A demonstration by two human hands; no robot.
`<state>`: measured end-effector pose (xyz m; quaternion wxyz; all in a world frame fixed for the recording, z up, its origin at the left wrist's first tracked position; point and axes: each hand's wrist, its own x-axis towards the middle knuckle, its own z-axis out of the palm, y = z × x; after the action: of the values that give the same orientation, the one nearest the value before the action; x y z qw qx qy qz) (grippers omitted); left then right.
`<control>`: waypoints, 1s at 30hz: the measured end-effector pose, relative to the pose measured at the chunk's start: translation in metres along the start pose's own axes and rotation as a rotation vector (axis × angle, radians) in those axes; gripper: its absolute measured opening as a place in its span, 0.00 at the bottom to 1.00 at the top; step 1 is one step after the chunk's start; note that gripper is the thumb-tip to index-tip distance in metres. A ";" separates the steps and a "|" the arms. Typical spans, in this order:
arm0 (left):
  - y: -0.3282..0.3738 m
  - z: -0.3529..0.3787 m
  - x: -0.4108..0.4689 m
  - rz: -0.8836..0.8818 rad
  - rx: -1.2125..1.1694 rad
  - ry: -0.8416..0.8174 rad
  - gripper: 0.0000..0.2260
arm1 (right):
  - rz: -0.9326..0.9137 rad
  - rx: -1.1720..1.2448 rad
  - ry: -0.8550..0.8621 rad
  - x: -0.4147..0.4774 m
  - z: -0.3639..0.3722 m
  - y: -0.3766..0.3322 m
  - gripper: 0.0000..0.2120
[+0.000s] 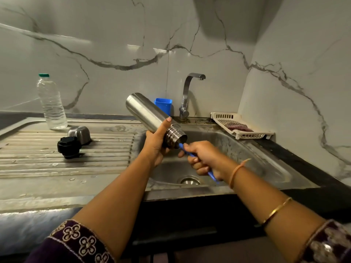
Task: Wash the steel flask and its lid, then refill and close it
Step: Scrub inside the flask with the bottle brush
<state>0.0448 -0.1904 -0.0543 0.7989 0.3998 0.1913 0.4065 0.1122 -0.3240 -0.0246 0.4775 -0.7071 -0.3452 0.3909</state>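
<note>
Left hand (154,147) grips the flask (146,111) just above its threaded neck, fingers curled round the body. It holds the flask tilted over the sink (266,162), mouth pointing down to the right and base up toward the far left. My right hand (203,156) is clenched round the blue handle of a brush (212,175), whose front end goes into the flask's mouth; the bristles are hidden inside. I judge this to be the inside scrub. To do it well I would hold this tilt so dirty water drains into the basin, push the brush to the bottom, twist it against the walls and work the neck threads too. No water shows at the tap (187,95), so a rinse must follow. Counting: one flask, one brush, one steel cup (79,134) on the draining board (38,168) at left, one black stopper (68,147) just beside it on the near side, one plastic water bottle (51,105) far left, one blue tub (163,106) left of the tap, and one white rack (228,120) at far right holding one scrub pad (239,127).
</note>
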 end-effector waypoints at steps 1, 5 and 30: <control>0.000 0.001 -0.001 0.000 -0.004 -0.013 0.42 | 0.037 0.171 -0.067 -0.001 -0.007 -0.002 0.15; -0.004 0.002 0.000 0.014 0.043 0.010 0.40 | -0.293 -0.744 0.211 -0.007 -0.008 0.008 0.11; -0.002 -0.005 0.005 0.021 0.016 0.073 0.36 | -0.326 -0.726 0.324 0.011 0.015 0.012 0.10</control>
<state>0.0456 -0.1845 -0.0590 0.7838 0.3932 0.2193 0.4278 0.1049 -0.3120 -0.0422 0.3014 -0.8177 -0.4881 0.0472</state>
